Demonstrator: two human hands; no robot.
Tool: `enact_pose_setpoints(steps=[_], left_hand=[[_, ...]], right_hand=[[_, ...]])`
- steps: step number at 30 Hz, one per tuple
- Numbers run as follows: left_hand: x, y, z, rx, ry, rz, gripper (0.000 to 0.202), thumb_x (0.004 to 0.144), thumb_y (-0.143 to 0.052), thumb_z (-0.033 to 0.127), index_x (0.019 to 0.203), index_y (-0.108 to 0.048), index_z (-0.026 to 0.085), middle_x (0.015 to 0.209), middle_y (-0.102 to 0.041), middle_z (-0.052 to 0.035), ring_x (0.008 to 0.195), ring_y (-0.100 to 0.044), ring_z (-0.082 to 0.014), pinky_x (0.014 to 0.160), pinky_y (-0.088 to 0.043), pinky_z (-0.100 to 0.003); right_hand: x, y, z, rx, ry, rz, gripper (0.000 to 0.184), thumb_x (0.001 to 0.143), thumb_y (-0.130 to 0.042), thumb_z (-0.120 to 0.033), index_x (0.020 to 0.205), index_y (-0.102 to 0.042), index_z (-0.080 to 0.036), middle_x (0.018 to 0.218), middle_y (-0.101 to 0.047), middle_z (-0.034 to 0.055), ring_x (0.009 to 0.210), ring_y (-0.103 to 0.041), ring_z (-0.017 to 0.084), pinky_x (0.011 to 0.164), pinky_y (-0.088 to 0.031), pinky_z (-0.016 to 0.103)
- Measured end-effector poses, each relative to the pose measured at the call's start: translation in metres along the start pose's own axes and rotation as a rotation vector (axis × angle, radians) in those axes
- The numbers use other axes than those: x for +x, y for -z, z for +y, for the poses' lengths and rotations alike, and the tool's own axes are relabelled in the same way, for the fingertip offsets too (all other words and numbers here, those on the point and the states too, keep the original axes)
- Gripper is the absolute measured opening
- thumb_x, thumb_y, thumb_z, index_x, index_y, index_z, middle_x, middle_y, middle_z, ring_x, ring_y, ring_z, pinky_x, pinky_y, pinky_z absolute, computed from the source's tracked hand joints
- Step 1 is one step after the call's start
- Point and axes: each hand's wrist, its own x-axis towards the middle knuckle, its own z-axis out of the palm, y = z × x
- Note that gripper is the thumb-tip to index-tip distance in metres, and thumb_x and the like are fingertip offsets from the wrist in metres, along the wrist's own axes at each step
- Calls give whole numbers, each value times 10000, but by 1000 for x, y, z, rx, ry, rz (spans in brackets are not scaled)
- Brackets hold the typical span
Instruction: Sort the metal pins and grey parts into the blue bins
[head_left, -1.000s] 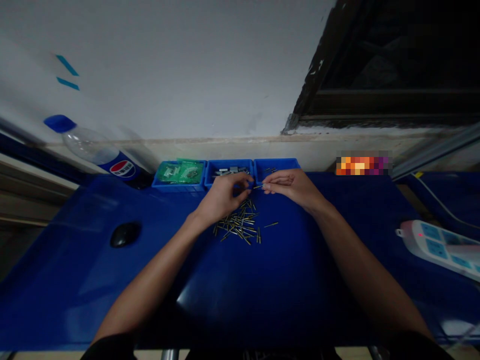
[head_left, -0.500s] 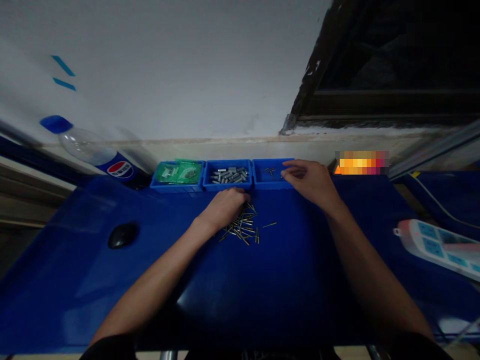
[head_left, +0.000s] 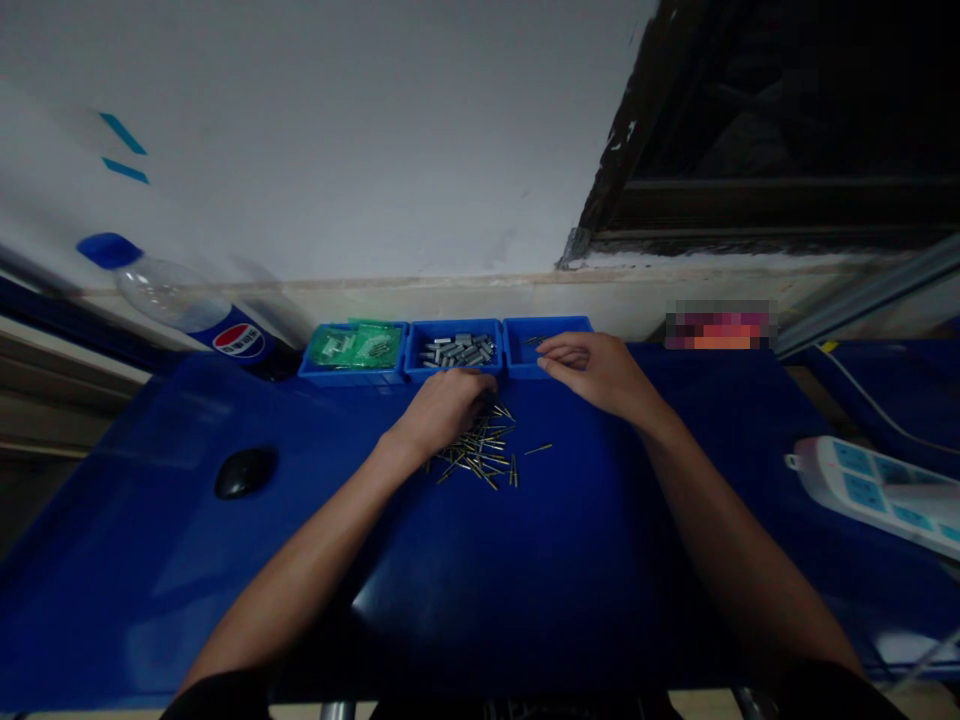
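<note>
The blue tabletop, pale wall behind, bears pins.

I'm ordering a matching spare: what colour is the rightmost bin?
The rightmost bin is blue, seen best in the head view.

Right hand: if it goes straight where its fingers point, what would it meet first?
Probably the left wall of the right bin, beside the middle bin. The height of the right hand is unclear from this one view, so it may pass above.
</note>
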Motion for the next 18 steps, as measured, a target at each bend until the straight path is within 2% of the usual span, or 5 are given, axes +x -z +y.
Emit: enact_pose_setpoints(steps=[3, 6, 9, 14, 18], left_hand=[[1, 7, 2, -12, -14, 62, 316, 906, -570, 48, 1124, -758, 178, 1059, -788, -97, 949, -745, -243, 851, -577, -385], [3, 15, 10, -197, -28, 186, 268, 945, -568, 91, 1104, -767, 172, 1081, -796, -86, 979, -745, -207, 885, -595, -354], [3, 19, 18, -383, 15, 283, 221, 958, -607, 171, 1103, -774, 173, 1099, -789, -95, 988, -738, -195, 828, -618, -311], [4, 19, 22, -588, 59, 326, 228, 909, -677, 200, 1111, -778, 170, 1067, -784, -102, 942, -731, -179, 818, -638, -302], [6, 18, 20, -650, 84, 359, 182, 869, -735, 225, 1035, -785, 169, 1055, -786, -101, 947, -737, -190, 830, -650, -324]], right_hand=[[1, -1, 2, -4, 7, -29, 190, 852, -744, -316, 1014, -808, -240, 991, -829, 78, 912, -794, 280, 912, -649, 497], [0, -2, -1, 14, 7, -84, 193, 861, -742, -329, 1019, -790, -230, 989, -829, 87, 912, -795, 279, 908, -641, 484], [-1, -4, -5, 100, -25, -181, 178, 859, -755, -342, 1004, -753, -238, 964, -828, 73, 920, -797, 269, 918, -629, 460], [-4, -7, -13, 305, -101, -337, 252, 812, -811, -359, 998, -682, -250, 957, -828, 55, 968, -794, 256, 939, -607, 428], [-5, -11, -16, 410, -144, -382, 268, 783, -822, -365, 978, -682, -247, 908, -826, 51, 937, -794, 251, 924, -610, 426]])
